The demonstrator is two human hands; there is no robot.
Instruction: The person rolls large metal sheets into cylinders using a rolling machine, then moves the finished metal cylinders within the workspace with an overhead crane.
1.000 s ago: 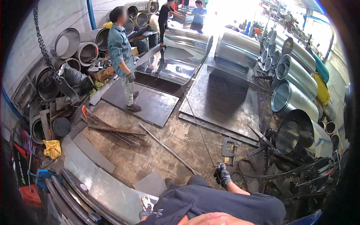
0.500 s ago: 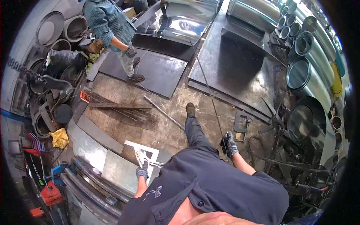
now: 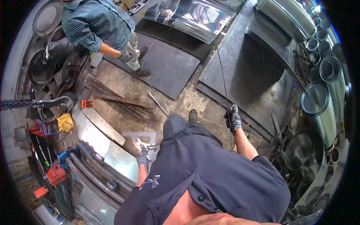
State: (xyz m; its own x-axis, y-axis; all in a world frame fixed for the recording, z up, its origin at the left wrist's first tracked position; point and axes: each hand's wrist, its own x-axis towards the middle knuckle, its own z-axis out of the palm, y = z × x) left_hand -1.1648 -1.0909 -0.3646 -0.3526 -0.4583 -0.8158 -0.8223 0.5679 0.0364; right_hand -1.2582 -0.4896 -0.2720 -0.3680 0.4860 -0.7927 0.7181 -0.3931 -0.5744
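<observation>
My left hand point(image 3: 143, 159), in a grey glove, is closed at the lower centre-left on a pale, blurred object point(image 3: 139, 145). Behind that object lies a white square frame point(image 3: 152, 135). On the right, my gloved right hand point(image 3: 235, 122) is closed around the lower end of a long, thin dark line point(image 3: 222, 71), a cable or a rod. This line runs up to the shiny curved sheet point(image 3: 195, 18). Which of the two it is, I cannot tell.
A co-worker point(image 3: 101, 26) in a checked shirt stands upper left beside a dark plate point(image 3: 168, 62). A larger plate point(image 3: 240, 63) lies ahead right, with metal cylinders point(image 3: 317, 99) beyond. A chain hook point(image 3: 56, 101) hangs left, above rusty strips point(image 3: 123, 99) and curved pipes point(image 3: 92, 180).
My view has shifted, and the co-worker appears larger and further left. My right hand is higher in view with the dark line. The chain hook now hangs lower in view.
</observation>
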